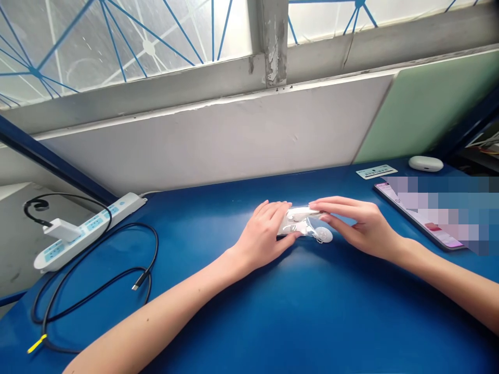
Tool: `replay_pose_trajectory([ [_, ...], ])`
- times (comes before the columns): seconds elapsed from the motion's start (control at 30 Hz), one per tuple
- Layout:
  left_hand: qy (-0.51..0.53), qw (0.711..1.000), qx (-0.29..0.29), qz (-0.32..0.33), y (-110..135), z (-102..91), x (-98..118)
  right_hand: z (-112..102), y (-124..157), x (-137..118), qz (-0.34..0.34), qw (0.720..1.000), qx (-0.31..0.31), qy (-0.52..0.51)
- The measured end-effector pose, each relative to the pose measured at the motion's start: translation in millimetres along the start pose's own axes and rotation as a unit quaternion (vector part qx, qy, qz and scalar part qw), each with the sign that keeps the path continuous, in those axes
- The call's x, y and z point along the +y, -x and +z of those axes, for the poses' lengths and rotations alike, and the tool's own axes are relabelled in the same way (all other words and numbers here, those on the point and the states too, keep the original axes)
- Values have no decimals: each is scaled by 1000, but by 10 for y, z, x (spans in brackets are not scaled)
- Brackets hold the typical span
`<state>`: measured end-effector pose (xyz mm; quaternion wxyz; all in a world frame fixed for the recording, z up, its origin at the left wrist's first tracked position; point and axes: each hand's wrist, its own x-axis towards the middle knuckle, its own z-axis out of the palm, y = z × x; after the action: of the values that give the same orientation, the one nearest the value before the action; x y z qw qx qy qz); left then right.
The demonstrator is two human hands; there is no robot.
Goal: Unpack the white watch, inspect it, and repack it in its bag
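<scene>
My left hand (pixel 267 231) is closed round the left side of a small see-through plastic packet (pixel 290 227), its thumb along the near edge. Across the packet's far side lies a white oblong piece (pixel 302 213); whether it is inside or on top I cannot tell. The thumb and fingers of my right hand (pixel 356 223) pinch the right end of this white piece. A round white disc-shaped charm (pixel 323 235) on a small chain rests on the table just right of the packet, below my right fingertips. My palm and fingers hide part of the packet.
A white power strip (pixel 93 224) with a plugged-in charger (pixel 62 230) stands left, beside a coiled black cable (pixel 156 244). On the right of the blue table (pixel 296 322) are a phone (pixel 424 221), a card (pixel 376 172) and a white earbud case (pixel 425 163). A wall rises behind.
</scene>
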<state>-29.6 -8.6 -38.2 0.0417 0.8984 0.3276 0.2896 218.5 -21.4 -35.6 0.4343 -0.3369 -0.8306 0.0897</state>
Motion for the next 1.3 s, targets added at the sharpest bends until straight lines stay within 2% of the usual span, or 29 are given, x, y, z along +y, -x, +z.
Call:
replay_pose_trajectory([
  [0.13,-8,998,-55,-32,7,-3,-87,-42,-23,134,38,999,26,24],
  [0.37,20,994,-91,-51,8,2,-137,-104,-35,231,60,996,19,62],
  [0.53,7,992,-96,-83,6,-9,-159,-149,-34,282,67,995,-2,69],
  [0.9,14,991,-103,-88,19,-6,-177,-206,-9,391,77,992,-93,36],
  [1.3,12,992,-96,-85,24,-9,-166,-206,4,418,31,989,-126,67],
])
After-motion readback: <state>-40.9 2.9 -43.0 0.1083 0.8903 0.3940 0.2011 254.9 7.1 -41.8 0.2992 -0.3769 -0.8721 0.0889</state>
